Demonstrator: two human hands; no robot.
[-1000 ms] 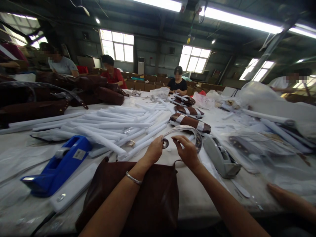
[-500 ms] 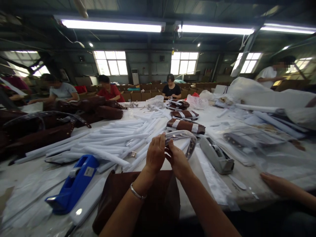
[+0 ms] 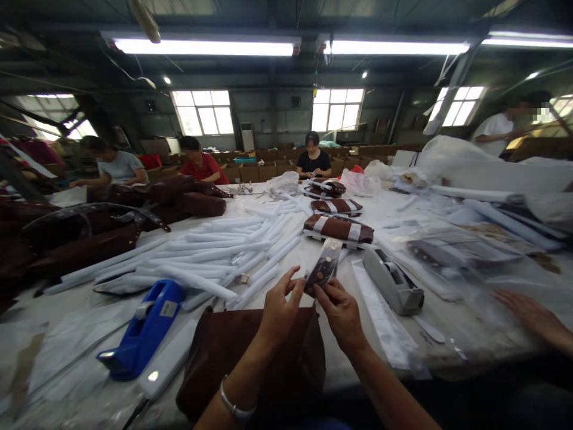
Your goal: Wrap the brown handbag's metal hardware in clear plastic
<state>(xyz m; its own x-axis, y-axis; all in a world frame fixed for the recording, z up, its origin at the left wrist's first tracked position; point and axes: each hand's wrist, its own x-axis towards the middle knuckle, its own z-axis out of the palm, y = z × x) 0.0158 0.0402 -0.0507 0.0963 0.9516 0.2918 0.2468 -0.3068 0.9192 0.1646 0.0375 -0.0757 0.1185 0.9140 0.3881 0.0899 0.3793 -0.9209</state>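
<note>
A dark strap in clear plastic (image 3: 323,267), dotted with round metal studs, is pinched in my right hand (image 3: 342,307). Beside the strap's near left edge is my left hand (image 3: 280,301). Its thumb and index finger are apart, and whether the thumb tip touches the strap I cannot make out. Below both hands sits a brown leather bag (image 3: 224,352), partly covered by my left forearm. Beyond the strap lies a rolled brown bundle bound with white bands (image 3: 338,230).
White paper rolls (image 3: 201,251) are heaped at centre-left. A blue tape dispenser (image 3: 145,328) stands left and a grey one (image 3: 391,283) right. Another person's hand (image 3: 530,310) rests on plastic at the right. Brown bags (image 3: 111,233) are piled at the left; several people sit or stand beyond.
The strap, earlier arched sideways between both hands, now points up and away from my right hand. My left hand's fingers have come apart. The other person's hand at the right has shifted.
</note>
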